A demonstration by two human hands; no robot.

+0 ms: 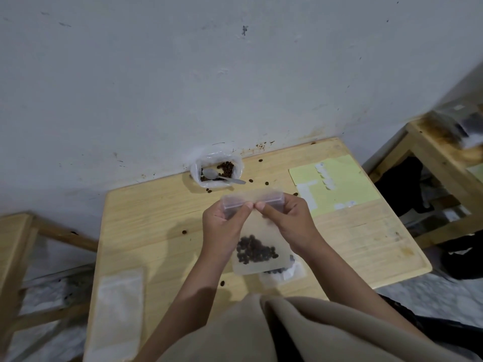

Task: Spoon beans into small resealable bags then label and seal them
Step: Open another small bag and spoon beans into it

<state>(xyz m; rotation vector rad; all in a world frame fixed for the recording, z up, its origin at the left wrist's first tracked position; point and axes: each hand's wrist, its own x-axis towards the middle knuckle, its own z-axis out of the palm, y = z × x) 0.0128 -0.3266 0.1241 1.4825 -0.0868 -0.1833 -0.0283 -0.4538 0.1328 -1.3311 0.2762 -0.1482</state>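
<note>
Beans [254,250] sit heaped in the bottom of a small resealable bag [257,231] held upright above the wooden table [156,205], so filling looks done and sealing is the step in hand. Both thumbs meet at the middle of the zip strip: the left hand [222,222] pinches its left half, the right hand [286,220] pinches its right half. Next, I judge, the fingers must press outward along the strip until it closes fully. Just beneath lies another filled bag [283,271]. Farther off, a spoon [222,176] rests in the bean container [218,168] by the wall, a yellow label sheet [337,184] lies to the right, empty bags [120,309] to the left, stray beans scattered between.
</note>
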